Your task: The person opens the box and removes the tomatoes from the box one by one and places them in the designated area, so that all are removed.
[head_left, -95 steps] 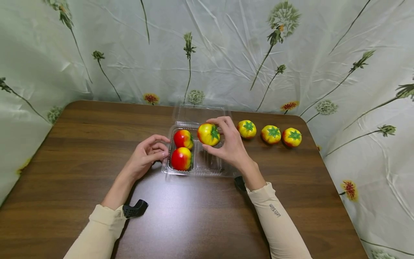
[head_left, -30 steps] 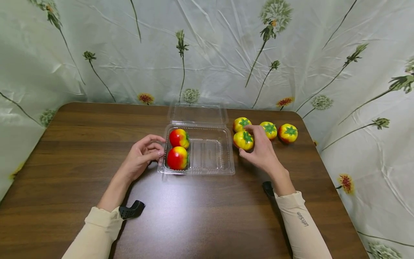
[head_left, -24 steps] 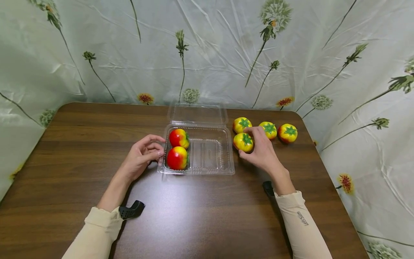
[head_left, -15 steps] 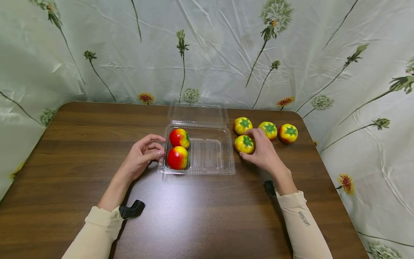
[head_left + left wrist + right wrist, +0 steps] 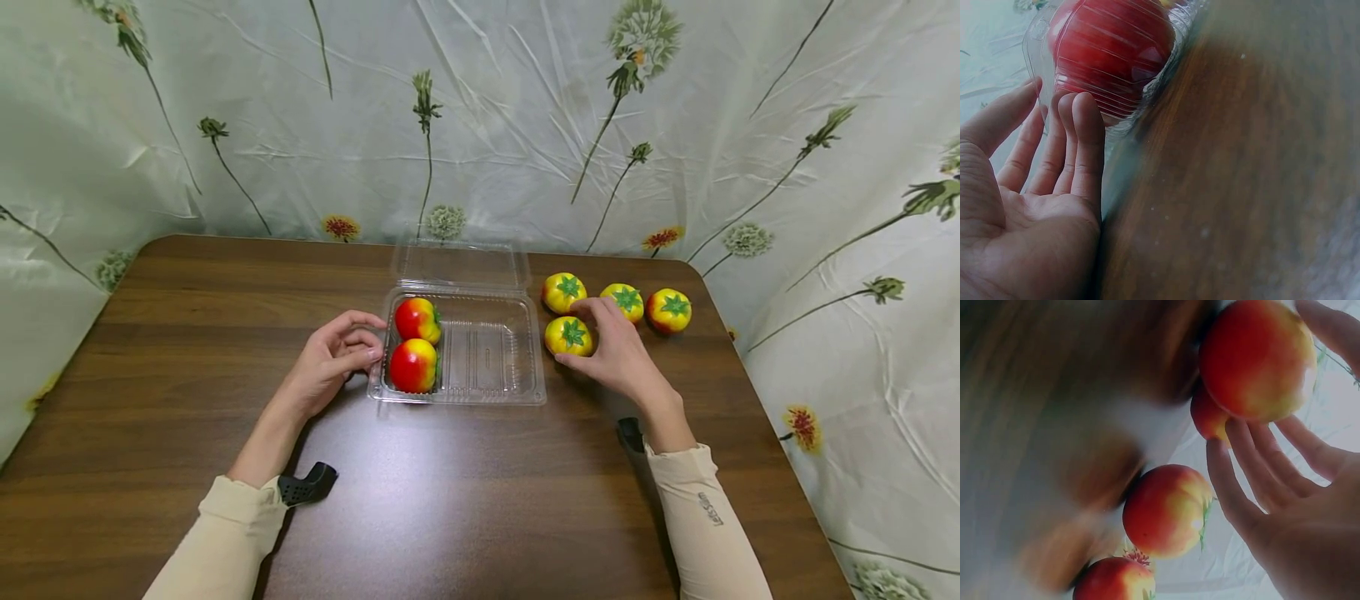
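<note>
A clear plastic clamshell container (image 5: 491, 398) lies with its lid (image 5: 459, 265) folded back, two red-yellow toy fruits (image 5: 414, 367) in its left compartment. At its left rim, my left hand (image 5: 330, 362) has the thumb over the edge and fingertips against the side wall. My right hand (image 5: 615, 350) holds a yellow toy fruit (image 5: 567, 336) with a green leafy top, thumb in front and fingers behind. That fruit is on the table, right of the container. In the right wrist view, my fingertips meet the underside of the fruit (image 5: 1257, 359), shown red and yellow.
Three more such fruits stand along the back right: a left one (image 5: 564, 292), a middle one (image 5: 624, 300) partly behind my right fingers, and a right one (image 5: 669, 311). The brown wooden table (image 5: 450, 517) ends at a flower-printed curtain (image 5: 300, 125).
My right hand has carried a fruit from above the container's right compartment to the table, lowering it in front of the back-left fruit. My left hand has stayed at the rim.
</note>
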Demonstrator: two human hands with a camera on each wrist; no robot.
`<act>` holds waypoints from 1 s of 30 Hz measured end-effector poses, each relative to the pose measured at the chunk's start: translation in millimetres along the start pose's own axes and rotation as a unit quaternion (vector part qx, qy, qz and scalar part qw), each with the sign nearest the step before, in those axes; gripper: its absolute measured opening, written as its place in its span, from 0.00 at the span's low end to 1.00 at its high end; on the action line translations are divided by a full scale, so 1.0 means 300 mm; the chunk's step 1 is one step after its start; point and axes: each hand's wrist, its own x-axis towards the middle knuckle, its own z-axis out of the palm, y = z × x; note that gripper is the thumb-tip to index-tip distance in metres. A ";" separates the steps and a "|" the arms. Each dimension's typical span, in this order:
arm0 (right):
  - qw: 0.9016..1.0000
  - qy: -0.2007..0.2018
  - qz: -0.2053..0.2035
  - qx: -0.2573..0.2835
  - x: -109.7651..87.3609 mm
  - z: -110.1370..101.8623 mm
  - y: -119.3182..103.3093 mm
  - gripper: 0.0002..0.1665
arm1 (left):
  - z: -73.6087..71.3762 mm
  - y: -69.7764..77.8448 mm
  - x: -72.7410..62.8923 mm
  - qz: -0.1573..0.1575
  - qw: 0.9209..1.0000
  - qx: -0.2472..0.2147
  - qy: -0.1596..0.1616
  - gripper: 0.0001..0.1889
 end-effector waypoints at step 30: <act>0.993 0.089 -0.031 0.066 0.009 -0.017 -0.055 0.19 | -0.001 -0.001 0.001 0.005 1.000 -0.004 -0.004 0.19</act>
